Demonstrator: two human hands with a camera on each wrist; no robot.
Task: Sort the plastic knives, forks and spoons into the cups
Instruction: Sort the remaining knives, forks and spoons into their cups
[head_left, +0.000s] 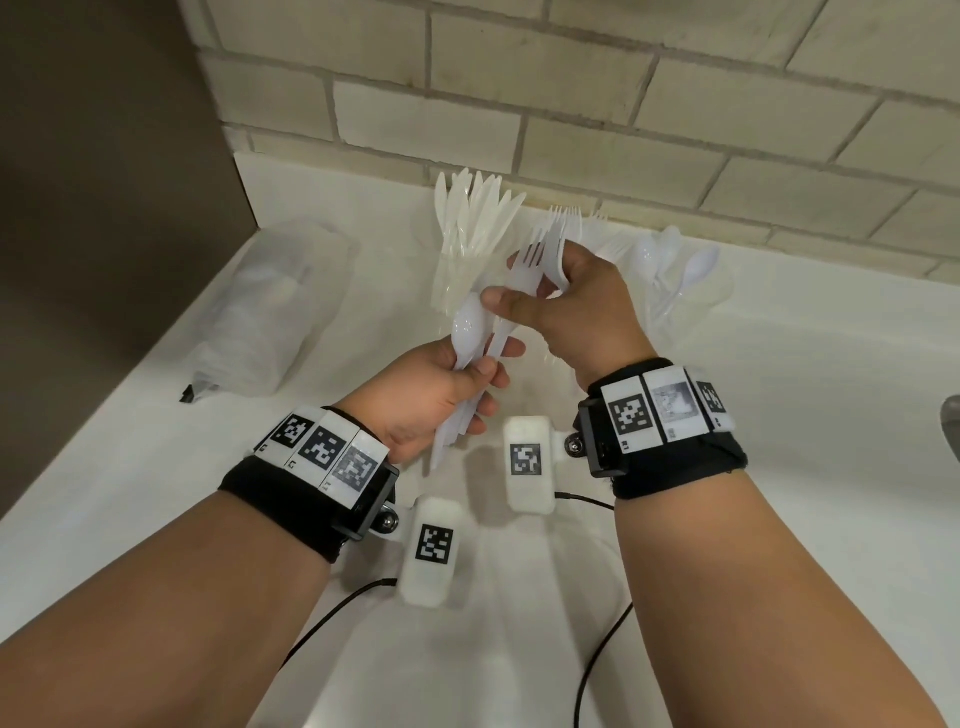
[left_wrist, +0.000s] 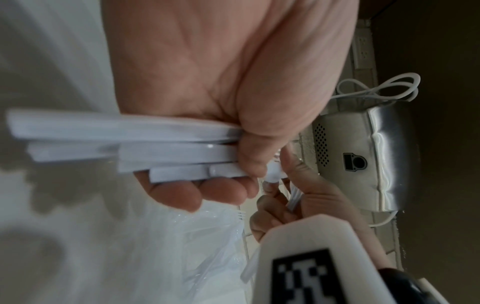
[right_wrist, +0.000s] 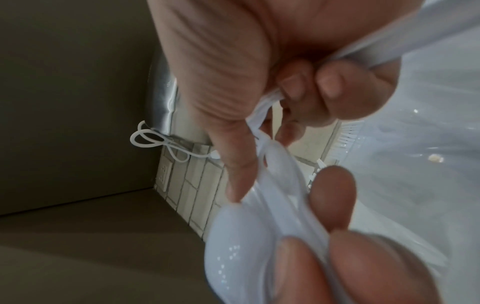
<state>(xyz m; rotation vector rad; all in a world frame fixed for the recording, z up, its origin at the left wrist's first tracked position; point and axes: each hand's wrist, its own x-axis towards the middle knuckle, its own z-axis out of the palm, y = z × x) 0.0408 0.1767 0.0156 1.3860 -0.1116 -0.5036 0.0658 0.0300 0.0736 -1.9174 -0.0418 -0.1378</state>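
The left hand (head_left: 441, 395) grips a mixed bundle of cutlery (head_left: 467, 358) above the table (head_left: 779, 415); the right hand (head_left: 576, 306) pinches out forks (head_left: 540, 260), which should go next into the fork cup (head_left: 576, 234).

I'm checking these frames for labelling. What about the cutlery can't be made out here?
- Left hand: bundle count unclear in the head view; fingers and overlap hide it.
- Bundle handles: blurred in the left wrist view.
- Clear cups: rims barely visible in the head view.
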